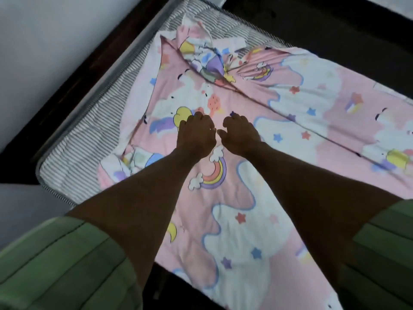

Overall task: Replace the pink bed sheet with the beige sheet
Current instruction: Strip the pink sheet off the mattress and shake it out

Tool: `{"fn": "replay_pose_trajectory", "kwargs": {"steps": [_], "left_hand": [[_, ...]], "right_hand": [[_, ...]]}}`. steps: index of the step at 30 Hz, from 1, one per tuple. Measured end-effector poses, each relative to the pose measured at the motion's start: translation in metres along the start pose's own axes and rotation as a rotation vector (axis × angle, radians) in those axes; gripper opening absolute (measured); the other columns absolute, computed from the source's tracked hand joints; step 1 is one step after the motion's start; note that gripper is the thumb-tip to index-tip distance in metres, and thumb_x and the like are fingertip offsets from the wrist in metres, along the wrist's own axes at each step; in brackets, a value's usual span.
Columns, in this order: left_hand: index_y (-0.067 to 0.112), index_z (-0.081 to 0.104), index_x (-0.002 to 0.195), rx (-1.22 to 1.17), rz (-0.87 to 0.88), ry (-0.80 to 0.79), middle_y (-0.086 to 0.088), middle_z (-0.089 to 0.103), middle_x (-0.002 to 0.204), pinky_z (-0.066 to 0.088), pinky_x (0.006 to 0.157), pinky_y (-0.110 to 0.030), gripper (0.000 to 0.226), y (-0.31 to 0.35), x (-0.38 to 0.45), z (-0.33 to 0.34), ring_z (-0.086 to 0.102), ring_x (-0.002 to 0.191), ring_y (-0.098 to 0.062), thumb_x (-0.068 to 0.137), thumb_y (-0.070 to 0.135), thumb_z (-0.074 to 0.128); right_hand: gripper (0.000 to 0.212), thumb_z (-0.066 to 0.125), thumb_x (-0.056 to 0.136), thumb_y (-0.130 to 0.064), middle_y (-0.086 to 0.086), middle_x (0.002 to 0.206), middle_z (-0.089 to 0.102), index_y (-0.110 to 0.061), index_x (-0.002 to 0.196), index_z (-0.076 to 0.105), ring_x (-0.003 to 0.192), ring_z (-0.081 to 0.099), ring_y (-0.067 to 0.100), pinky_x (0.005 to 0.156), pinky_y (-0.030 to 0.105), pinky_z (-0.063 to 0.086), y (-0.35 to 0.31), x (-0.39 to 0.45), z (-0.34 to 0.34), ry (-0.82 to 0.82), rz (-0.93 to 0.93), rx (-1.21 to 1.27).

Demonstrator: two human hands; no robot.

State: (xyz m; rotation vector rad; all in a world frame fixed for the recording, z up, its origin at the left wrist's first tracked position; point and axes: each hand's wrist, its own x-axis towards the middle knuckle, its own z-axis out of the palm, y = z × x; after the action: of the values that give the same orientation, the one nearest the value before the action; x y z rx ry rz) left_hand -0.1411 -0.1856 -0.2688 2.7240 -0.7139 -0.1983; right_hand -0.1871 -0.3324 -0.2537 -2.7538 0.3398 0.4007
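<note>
The left hand (pixel 196 133) and the right hand (pixel 240 134) sit side by side near the middle of the striped grey-and-white mattress (pixel 89 130), knuckles up, fingers curled down into the pink cotton bed sheet printed with white clouds, rainbows and stars (pixel 257 198); both seem to be bunching the cloth, though the fingertips are hidden under the hands, so the grip is a judgement rather than a plain sight; the green ribbed sleeves (pixel 55 260) frame the forearms. The sheet lies loose over the mattress, already pulled off its far-left corner and left edge, where the stripes show bare; a twisted heap gathers toward that far corner, and a long crease runs from it out to the right. It looks light, soft and limp, likely to slide easily over the mattress and to drag in folds; gathering it in handfuls from the middle, or taking the freed edge, should lift it cleanly. No beige sheet is in view.
</note>
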Motion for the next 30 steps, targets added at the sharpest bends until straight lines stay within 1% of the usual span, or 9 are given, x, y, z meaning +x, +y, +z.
{"fn": "replay_pose_trajectory", "kwargs": {"steps": [4,8,13,18,21,24,26,28,30], "left_hand": [[0.017,0.067,0.097,0.004,-0.039,-0.009,-0.007,0.063,0.097,0.044,0.076,-0.043,0.017,-0.005,-0.09,0.018,0.063,0.089,-0.033,0.093,0.028,0.055],[0.016,0.065,0.093,0.013,-0.016,-0.044,-0.007,0.062,0.092,0.048,0.069,-0.046,0.019,-0.01,-0.182,0.03,0.062,0.084,-0.034,0.09,0.025,0.049],[0.016,0.066,0.102,0.024,-0.026,-0.148,-0.008,0.062,0.102,0.045,0.078,-0.047,0.014,0.002,-0.281,0.026,0.06,0.094,-0.035,0.093,0.021,0.056],[0.019,0.066,0.105,0.026,-0.049,-0.242,-0.007,0.063,0.104,0.044,0.081,-0.045,0.017,0.046,-0.356,0.028,0.061,0.097,-0.033,0.09,0.023,0.058],[0.021,0.064,0.119,0.016,0.036,-0.374,-0.008,0.06,0.118,0.044,0.089,-0.045,0.031,0.073,-0.385,0.043,0.057,0.109,-0.032,0.09,0.03,0.065],[0.026,0.058,0.133,0.062,0.142,-0.528,-0.005,0.052,0.135,0.041,0.097,-0.044,0.049,0.097,-0.409,0.073,0.051,0.123,-0.029,0.088,0.038,0.072],[0.026,0.064,0.126,0.085,0.15,-0.525,-0.005,0.051,0.133,0.043,0.094,-0.043,0.045,0.105,-0.421,0.095,0.052,0.119,-0.03,0.084,0.034,0.077],[0.022,0.073,0.099,0.068,0.108,-0.441,-0.006,0.056,0.117,0.043,0.079,-0.04,0.021,0.106,-0.424,0.104,0.056,0.106,-0.032,0.08,0.018,0.076],[0.019,0.072,0.078,0.097,0.097,-0.402,-0.007,0.057,0.101,0.037,0.069,-0.038,0.011,0.106,-0.424,0.107,0.056,0.097,-0.033,0.074,0.009,0.073]], "right_hand": [[0.032,0.057,0.099,-0.032,0.015,0.118,0.059,-0.007,0.118,0.061,0.109,0.055,0.036,0.088,0.045,0.047,-0.009,-0.067,0.044,0.059,-0.044,0.066],[0.026,0.059,0.096,-0.027,0.015,0.113,0.059,-0.006,0.112,0.061,0.104,0.056,0.037,0.082,0.047,0.049,-0.009,-0.132,0.085,0.034,-0.089,0.054],[0.031,0.06,0.096,-0.029,0.017,0.116,0.059,-0.005,0.116,0.062,0.106,0.057,0.038,0.085,0.049,0.05,-0.006,-0.222,0.12,0.05,-0.051,0.066],[0.031,0.06,0.097,-0.032,0.015,0.118,0.058,-0.007,0.114,0.061,0.109,0.055,0.037,0.086,0.047,0.048,0.007,-0.324,0.141,-0.005,-0.008,0.102],[0.038,0.062,0.095,-0.042,0.016,0.117,0.058,-0.008,0.113,0.062,0.11,0.054,0.037,0.089,0.046,0.046,0.024,-0.374,0.153,-0.05,0.003,0.133],[0.049,0.063,0.089,-0.053,0.013,0.122,0.056,-0.013,0.117,0.059,0.115,0.05,0.035,0.09,0.045,0.042,0.046,-0.419,0.175,-0.162,0.022,0.038],[0.06,0.064,0.085,-0.058,0.012,0.126,0.052,-0.014,0.125,0.053,0.118,0.047,0.034,0.09,0.046,0.041,0.057,-0.44,0.191,-0.21,0.043,-0.048],[0.069,0.067,0.082,-0.055,0.012,0.131,0.049,-0.014,0.132,0.046,0.119,0.045,0.035,0.09,0.047,0.04,0.062,-0.448,0.198,-0.214,0.022,-0.118],[0.069,0.069,0.083,-0.048,0.012,0.133,0.048,-0.013,0.135,0.042,0.12,0.044,0.034,0.091,0.047,0.039,0.063,-0.45,0.199,-0.203,-0.013,-0.166]]}}
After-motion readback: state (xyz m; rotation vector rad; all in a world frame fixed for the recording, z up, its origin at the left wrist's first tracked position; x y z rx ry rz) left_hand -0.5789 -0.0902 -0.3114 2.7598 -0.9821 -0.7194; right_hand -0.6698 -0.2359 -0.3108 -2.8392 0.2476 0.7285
